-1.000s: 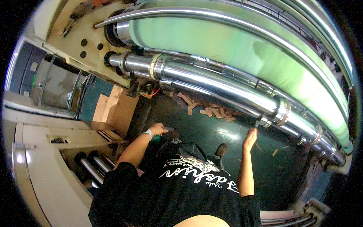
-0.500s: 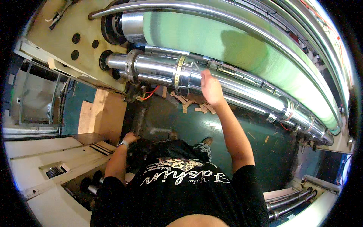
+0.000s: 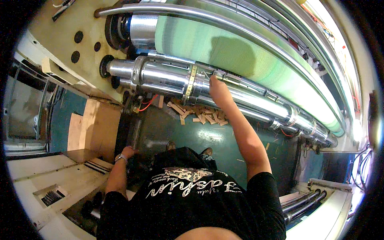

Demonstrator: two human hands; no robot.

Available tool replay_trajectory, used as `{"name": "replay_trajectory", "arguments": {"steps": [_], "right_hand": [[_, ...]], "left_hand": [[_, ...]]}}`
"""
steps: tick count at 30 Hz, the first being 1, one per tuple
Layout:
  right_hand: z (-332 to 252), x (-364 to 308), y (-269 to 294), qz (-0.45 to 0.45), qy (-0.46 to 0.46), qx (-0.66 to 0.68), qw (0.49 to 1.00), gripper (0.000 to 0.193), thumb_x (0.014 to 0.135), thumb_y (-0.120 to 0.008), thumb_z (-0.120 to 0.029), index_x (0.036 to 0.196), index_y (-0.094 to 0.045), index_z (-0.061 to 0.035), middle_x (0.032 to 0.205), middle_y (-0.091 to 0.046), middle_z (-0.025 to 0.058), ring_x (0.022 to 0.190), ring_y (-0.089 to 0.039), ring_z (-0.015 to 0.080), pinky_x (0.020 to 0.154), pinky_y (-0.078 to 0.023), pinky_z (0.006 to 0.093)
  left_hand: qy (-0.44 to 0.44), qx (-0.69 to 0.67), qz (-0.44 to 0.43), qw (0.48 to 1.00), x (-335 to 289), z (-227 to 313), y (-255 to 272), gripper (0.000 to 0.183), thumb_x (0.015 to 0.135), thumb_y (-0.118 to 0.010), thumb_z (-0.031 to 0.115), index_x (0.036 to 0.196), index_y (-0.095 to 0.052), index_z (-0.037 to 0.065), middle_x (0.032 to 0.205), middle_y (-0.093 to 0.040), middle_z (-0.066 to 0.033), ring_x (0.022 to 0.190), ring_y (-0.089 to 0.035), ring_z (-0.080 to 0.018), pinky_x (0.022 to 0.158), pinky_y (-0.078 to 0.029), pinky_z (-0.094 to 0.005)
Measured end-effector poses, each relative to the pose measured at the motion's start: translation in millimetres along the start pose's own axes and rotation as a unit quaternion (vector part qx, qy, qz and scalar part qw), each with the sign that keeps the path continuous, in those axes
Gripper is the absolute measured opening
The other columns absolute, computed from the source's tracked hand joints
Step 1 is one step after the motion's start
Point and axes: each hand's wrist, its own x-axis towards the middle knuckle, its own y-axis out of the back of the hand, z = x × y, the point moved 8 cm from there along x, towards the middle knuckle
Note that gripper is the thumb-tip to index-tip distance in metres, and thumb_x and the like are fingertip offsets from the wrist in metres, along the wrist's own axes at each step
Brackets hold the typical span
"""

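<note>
The right hand (image 3: pixel 220 90) is now pinching a hex key (image 3: pixel 205 74) by the yellow-banded ring (image 3: pixel 191 82), seemingly shifting work leftward; left hand (image 3: pixel 128 151): can't tell its grip.

Black shirt (image 3: pixel 192 214): white lettering (image 3: pixel 188 185) is printed, right of the left hand (image 3: pixel 127 152).
Yellow ring (image 3: pixel 192 78): tiny dark marks, unreadable, are seen just left of the right hand (image 3: pixel 220 91).

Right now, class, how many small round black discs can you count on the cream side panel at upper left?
3: one at the top, one lower to its right, and one at the bottom. More may lie out of view.
</note>
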Motion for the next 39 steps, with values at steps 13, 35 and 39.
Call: {"name": "replay_trajectory", "arguments": {"steps": [13,35,39], "right_hand": [[-3.9,17.0,4.8,-0.062,0.037,-0.175,0.982,0.018,0.076,-0.045,-0.013,0.086,-0.058,-0.0051,0.083,-0.062,0.0158,0.077,-0.061,0.0304,0.063,-0.05,0.0423],[16.8,52.0,13.4,0.134,0.167,-0.106,0.971,0.04,0.077,-0.051,-0.046,0.061,-0.057,-0.0096,0.059,-0.058,0.0103,0.056,-0.057,0.0299,0.049,-0.043,0.0401],[8.7,47.6,-1.0,0.189,0.16,-0.117,0.962,0.029,0.08,-0.048,-0.041,0.077,-0.057,-0.0133,0.078,-0.059,0.0078,0.077,-0.056,0.0257,0.07,-0.038,0.0389]], "left_hand": [[-0.175,-0.202,0.033,0.963,22.5,138.2,130.3,0.051,0.074,-0.063,0.031,0.104,-0.049,-0.008,0.074,-0.059,-0.0113,0.059,-0.057,-0.0155,0.058,-0.045,-0.0294],[-0.429,0.138,0.082,0.889,-1.5,451.3,255.1,0.105,0.052,-0.076,0.041,0.127,-0.02,-0.007,0.105,-0.05,-0.029,0.099,-0.05,-0.0362,0.083,-0.041,-0.0373],[-0.447,0.187,0.074,0.871,10.2,457.0,255.5,0.107,0.045,-0.078,0.043,0.12,-0.024,-0.011,0.104,-0.05,-0.0301,0.097,-0.05,-0.0386,0.083,-0.041,-0.0375]]}}
